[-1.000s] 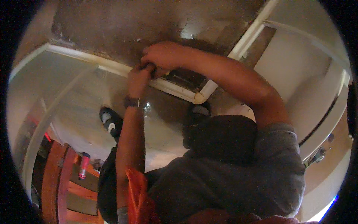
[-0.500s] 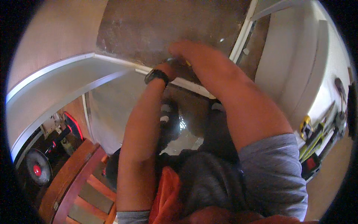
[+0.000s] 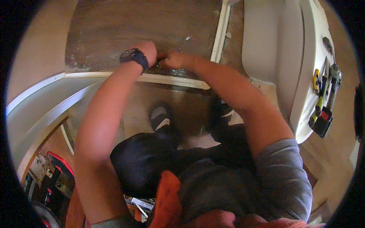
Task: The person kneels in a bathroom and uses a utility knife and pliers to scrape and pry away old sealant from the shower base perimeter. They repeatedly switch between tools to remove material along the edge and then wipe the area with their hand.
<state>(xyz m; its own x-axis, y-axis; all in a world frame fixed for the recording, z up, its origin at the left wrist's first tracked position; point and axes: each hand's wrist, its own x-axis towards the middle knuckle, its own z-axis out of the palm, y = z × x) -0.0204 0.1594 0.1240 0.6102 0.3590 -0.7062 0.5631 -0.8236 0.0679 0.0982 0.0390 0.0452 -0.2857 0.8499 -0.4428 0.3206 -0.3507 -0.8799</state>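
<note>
The hands have come apart. A second ago they were bunched together at the white strip [image 3: 171, 79] along the near edge of the brown surface [image 3: 133, 22], the right crossing close over the left; now a narrow gap lies between them and both hang just past the strip, over the brown surface. The left has swung outward and forward, so it seems that the close two-handed hold has loosened, with the work still centred near the strip. The view has also turned, and the hand tools [image 3: 323, 85] on the white ledge [image 3: 310, 34] now show well to the right.

The left hand [image 3: 148, 51] reaches away from the body on a long slanting forearm, its back upward and a dark watch [image 3: 134, 57] at the wrist. Its fingers are hidden, so I cannot tell whether its grip is clenched or released. The right hand [image 3: 176, 60] comes in from the right with the elbow wide and the forearm angled inward, fingers curled toward the left hand. A small dark thing [image 3: 160, 59] shows at those fingertips; blur leaves its kind unclear, and I cannot tell whether this grip is grasping it.
</note>
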